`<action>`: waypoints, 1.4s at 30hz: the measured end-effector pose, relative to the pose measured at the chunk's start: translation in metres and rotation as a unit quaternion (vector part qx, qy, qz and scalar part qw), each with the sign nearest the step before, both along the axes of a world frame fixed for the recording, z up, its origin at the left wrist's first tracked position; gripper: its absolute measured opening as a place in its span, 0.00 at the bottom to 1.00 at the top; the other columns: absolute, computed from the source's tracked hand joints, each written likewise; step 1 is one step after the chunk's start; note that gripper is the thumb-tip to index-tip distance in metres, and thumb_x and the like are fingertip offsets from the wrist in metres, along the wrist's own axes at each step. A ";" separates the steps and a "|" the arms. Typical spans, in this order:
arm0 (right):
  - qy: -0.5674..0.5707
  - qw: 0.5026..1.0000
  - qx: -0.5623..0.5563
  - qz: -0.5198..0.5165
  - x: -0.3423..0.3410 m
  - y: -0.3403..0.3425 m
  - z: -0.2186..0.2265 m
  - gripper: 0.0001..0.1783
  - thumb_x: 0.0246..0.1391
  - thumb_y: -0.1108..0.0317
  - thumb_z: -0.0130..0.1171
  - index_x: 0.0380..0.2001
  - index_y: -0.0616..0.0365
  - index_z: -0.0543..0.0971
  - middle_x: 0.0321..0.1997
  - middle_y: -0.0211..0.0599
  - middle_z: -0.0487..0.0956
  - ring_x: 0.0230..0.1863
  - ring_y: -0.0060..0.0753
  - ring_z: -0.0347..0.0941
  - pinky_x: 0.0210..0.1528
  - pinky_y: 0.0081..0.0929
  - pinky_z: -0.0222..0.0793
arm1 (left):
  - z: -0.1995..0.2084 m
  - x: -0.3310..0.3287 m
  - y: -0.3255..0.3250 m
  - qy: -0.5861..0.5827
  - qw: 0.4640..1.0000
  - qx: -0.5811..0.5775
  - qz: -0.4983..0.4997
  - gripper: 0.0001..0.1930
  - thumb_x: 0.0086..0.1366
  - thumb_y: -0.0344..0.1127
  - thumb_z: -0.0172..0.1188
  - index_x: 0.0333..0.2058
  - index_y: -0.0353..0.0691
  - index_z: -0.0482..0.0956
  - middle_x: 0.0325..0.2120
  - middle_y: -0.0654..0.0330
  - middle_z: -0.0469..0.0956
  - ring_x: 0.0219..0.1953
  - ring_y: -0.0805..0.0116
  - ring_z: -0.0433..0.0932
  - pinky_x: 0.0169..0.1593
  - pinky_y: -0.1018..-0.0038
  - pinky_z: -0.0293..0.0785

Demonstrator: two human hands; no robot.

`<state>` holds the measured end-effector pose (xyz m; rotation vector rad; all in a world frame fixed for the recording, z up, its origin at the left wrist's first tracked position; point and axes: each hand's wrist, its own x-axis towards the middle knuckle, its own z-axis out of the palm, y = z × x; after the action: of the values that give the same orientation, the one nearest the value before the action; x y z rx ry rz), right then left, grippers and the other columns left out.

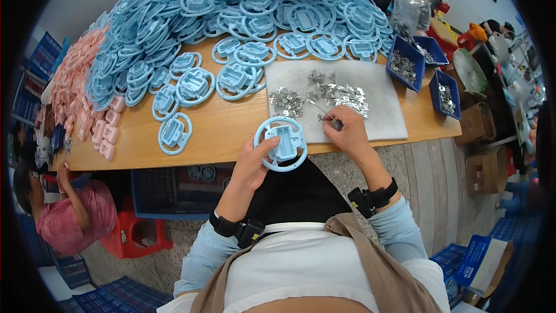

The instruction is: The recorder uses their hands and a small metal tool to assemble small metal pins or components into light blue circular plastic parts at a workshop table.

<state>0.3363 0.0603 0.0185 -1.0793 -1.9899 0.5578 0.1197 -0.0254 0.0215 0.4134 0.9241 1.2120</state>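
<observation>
My left hand grips a light blue plastic toy steering wheel at the table's front edge, thumb over its rim near the open rectangular recess. Closed in a pinch, my right hand holds a thin metal tool that looks like tweezers. The tool's tip points at small silver metal plates spread on a white foam mat. A second heap of metal plates lies on the mat's left side. Whether the tool grips a plate is too small to tell.
A large pile of blue wheels covers the table's back, with loose wheels left of the mat. Blue bins of metal parts stand right. Pink pieces lie far left. A person in pink sits beside a red stool.
</observation>
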 end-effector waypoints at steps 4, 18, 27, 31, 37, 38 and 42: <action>0.037 0.993 -0.110 -0.004 -0.007 -0.004 0.011 0.05 0.39 0.75 0.59 0.24 0.62 0.76 0.25 0.34 0.74 0.20 0.26 0.65 0.22 0.21 0.61 | 0.002 0.001 0.001 0.015 1.000 -0.006 -0.010 0.16 0.57 0.33 0.58 0.44 0.38 0.70 0.34 0.63 0.75 0.35 0.75 0.76 0.35 0.77 0.74; -0.024 0.973 -0.006 0.230 -0.037 -0.010 0.044 0.08 0.38 0.77 0.59 0.27 0.61 0.76 0.32 0.36 0.75 0.26 0.34 0.73 0.27 0.25 0.69 | 0.002 0.004 0.003 -0.008 1.000 -0.006 -0.026 0.12 0.58 0.34 0.57 0.41 0.37 0.72 0.31 0.64 0.75 0.30 0.78 0.75 0.33 0.82 0.71; -0.062 0.969 -0.019 0.238 -0.040 -0.011 0.054 0.12 0.38 0.77 0.59 0.32 0.60 0.76 0.32 0.37 0.74 0.28 0.37 0.73 0.28 0.27 0.69 | 0.003 0.001 0.002 0.006 0.999 -0.007 -0.032 0.12 0.58 0.33 0.56 0.41 0.38 0.72 0.31 0.64 0.75 0.31 0.79 0.74 0.33 0.82 0.71; -0.047 0.973 -0.043 0.220 -0.041 -0.013 0.049 0.14 0.39 0.77 0.58 0.35 0.60 0.76 0.31 0.38 0.74 0.27 0.37 0.73 0.28 0.27 0.69 | 0.008 0.004 0.003 -0.006 1.000 0.001 -0.018 0.12 0.58 0.34 0.56 0.41 0.38 0.72 0.30 0.64 0.76 0.31 0.78 0.75 0.33 0.82 0.71; -0.101 0.975 0.031 0.196 -0.050 -0.030 0.046 0.13 0.40 0.74 0.58 0.34 0.59 0.76 0.29 0.39 0.72 0.27 0.41 0.73 0.29 0.32 0.69 | 0.008 0.006 0.003 0.058 0.998 -0.011 -0.005 0.13 0.59 0.38 0.58 0.40 0.38 0.73 0.29 0.64 0.76 0.28 0.78 0.76 0.29 0.82 0.72; -0.092 0.978 0.033 0.186 -0.051 -0.031 0.045 0.12 0.40 0.74 0.58 0.33 0.59 0.76 0.30 0.39 0.72 0.27 0.41 0.73 0.28 0.32 0.69 | 0.009 0.003 0.002 0.075 0.997 -0.009 -0.016 0.13 0.59 0.38 0.58 0.40 0.37 0.73 0.30 0.64 0.76 0.29 0.78 0.76 0.31 0.81 0.73; -0.023 0.990 0.012 0.138 -0.053 -0.036 0.037 0.13 0.40 0.75 0.59 0.34 0.58 0.77 0.32 0.37 0.72 0.26 0.38 0.73 0.27 0.29 0.69 | 0.002 0.010 0.003 0.059 0.998 -0.003 0.035 0.13 0.58 0.37 0.60 0.39 0.37 0.73 0.27 0.64 0.75 0.27 0.78 0.75 0.27 0.82 0.72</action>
<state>0.2834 0.0246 0.0554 -0.8137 -2.1983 0.6567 0.1297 -0.0226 0.0237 0.4565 1.0507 1.2585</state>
